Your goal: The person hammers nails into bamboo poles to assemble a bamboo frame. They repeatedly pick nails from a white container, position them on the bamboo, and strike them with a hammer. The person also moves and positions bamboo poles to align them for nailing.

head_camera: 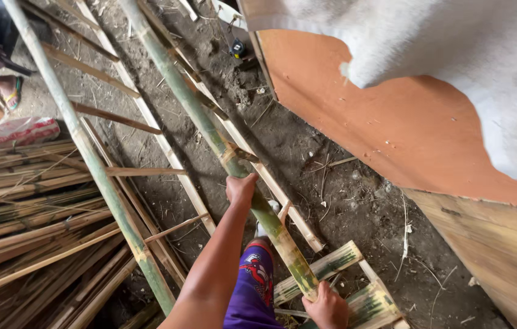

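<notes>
Head view of a person working a long green bamboo pole [219, 137] over a dirt floor [307, 164]. The left hand [240, 189] wraps the pole about midway along its visible length, its fingers [234, 181] curled over the top and closed on the stem; the right hand [328, 307] grips the cut near end, its fingers closed around the butt where the pole lies on short split bamboo pieces [331, 268]. Beyond the left fingers the pole runs up and away toward the far edge of the view, crossing a ladder-like frame of thin bamboo slats [167, 152]; a second green pole [94, 158] lies roughly parallel, well to the left of both hands. Left of that pole lies a pile of dry split bamboo strips [27, 201]. To the right of the fingers stands a large board with an orange-brown face [392, 122], partly covered by a pale sheet [453, 49]. A small tape measure [237, 49] lies on the floor far ahead of the hands, and another person's sandalled foot [10, 91] shows at the far left. Judged from this grip, good handling calls for keeping both hands firmly closed and well apart on the pole, so its long free end stays steady, and keeping the knee in purple shorts [257, 280] clear of the stem.
</notes>
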